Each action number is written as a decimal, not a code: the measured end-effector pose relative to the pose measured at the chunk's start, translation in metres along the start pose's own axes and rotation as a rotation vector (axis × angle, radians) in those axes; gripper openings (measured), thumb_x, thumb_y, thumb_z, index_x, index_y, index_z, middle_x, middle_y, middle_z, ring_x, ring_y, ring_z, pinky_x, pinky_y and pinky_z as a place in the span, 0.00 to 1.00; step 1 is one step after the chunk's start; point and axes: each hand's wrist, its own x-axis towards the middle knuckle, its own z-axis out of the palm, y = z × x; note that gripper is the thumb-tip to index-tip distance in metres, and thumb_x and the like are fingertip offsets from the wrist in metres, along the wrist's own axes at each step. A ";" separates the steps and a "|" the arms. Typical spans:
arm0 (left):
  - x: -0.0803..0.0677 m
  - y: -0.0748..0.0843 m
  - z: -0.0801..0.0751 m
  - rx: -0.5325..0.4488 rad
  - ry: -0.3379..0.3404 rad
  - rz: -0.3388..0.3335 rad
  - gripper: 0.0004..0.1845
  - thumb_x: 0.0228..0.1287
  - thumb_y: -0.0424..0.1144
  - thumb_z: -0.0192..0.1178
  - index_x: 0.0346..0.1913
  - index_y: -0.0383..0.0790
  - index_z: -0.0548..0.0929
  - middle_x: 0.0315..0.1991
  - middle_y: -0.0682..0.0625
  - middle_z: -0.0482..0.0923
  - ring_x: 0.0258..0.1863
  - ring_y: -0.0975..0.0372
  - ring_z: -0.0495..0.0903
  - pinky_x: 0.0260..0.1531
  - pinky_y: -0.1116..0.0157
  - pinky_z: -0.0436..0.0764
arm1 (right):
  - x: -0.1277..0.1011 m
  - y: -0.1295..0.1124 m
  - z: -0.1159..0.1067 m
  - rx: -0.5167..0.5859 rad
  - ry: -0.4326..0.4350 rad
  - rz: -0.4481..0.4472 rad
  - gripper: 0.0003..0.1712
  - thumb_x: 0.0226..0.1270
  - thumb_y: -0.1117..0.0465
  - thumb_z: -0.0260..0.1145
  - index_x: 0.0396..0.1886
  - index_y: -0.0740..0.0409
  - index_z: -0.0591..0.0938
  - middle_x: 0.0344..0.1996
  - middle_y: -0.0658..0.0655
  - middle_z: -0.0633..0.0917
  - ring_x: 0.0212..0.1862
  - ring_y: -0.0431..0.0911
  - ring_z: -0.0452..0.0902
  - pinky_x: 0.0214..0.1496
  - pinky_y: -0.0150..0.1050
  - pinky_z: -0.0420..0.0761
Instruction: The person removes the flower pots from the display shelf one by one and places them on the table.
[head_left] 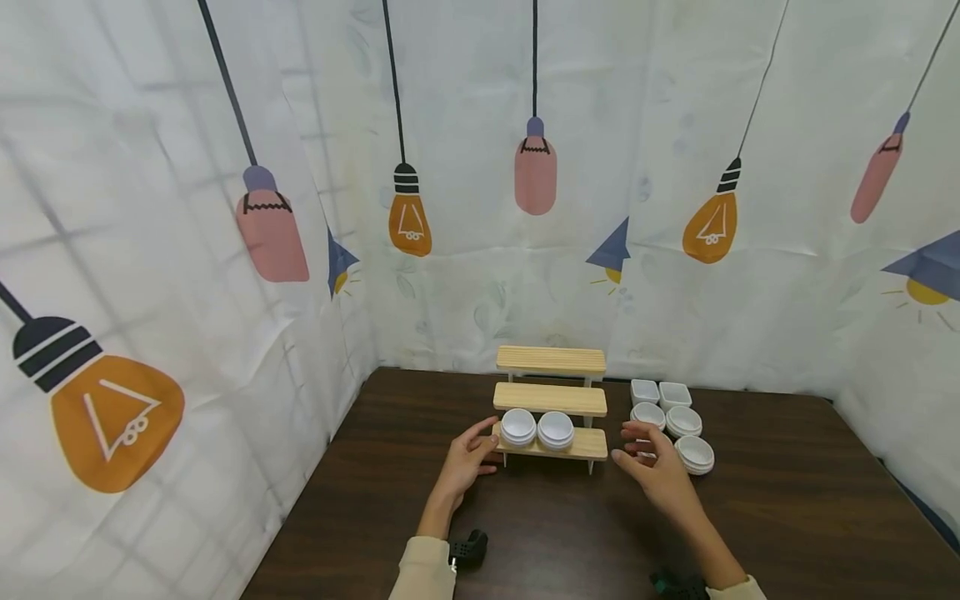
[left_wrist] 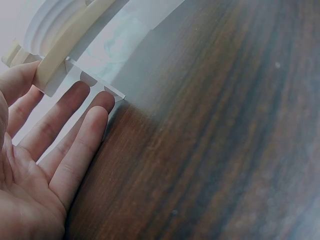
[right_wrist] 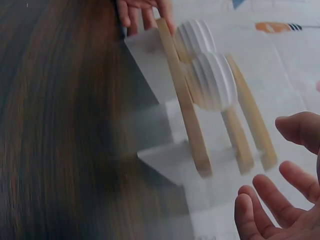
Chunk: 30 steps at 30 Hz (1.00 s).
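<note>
A three-tier wooden display stand (head_left: 551,400) with clear supports stands on the dark table. Two small stacks of white round dishes (head_left: 518,427) (head_left: 556,430) sit side by side on its lowest tier. My left hand (head_left: 461,467) is at that tier's left end, a fingertip touching the wood and the other fingers (left_wrist: 75,150) stretched out below it. To the right of the stand hovers my right hand (head_left: 656,471), its fingers relaxed and apart with nothing between them. It partly hides the white round dishes (head_left: 647,414) behind it.
Right of the stand are two white square dishes (head_left: 674,394) at the back and more round ones (head_left: 695,455) in front. A white curtain (head_left: 450,308) printed with lamps hangs behind the table (head_left: 795,483) and along its sides.
</note>
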 end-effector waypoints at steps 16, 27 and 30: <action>0.000 0.001 -0.001 -0.007 -0.008 0.019 0.26 0.77 0.44 0.59 0.73 0.43 0.73 0.54 0.39 0.86 0.50 0.43 0.86 0.42 0.55 0.88 | 0.019 -0.015 0.041 0.072 -0.098 -0.015 0.31 0.66 0.61 0.74 0.66 0.61 0.75 0.62 0.66 0.80 0.57 0.57 0.79 0.54 0.33 0.81; -0.002 0.000 -0.001 -0.008 -0.009 0.020 0.26 0.77 0.45 0.59 0.74 0.43 0.72 0.53 0.40 0.86 0.49 0.44 0.87 0.43 0.53 0.88 | 0.029 -0.012 0.062 0.100 -0.096 0.016 0.33 0.61 0.61 0.78 0.64 0.59 0.76 0.59 0.64 0.82 0.58 0.56 0.81 0.57 0.42 0.84; -0.002 0.000 -0.001 -0.006 -0.009 0.019 0.27 0.77 0.45 0.59 0.74 0.44 0.72 0.53 0.40 0.86 0.50 0.44 0.86 0.43 0.54 0.88 | 0.030 -0.014 0.066 0.086 -0.078 0.027 0.33 0.60 0.61 0.79 0.64 0.60 0.77 0.58 0.64 0.83 0.58 0.56 0.81 0.56 0.43 0.84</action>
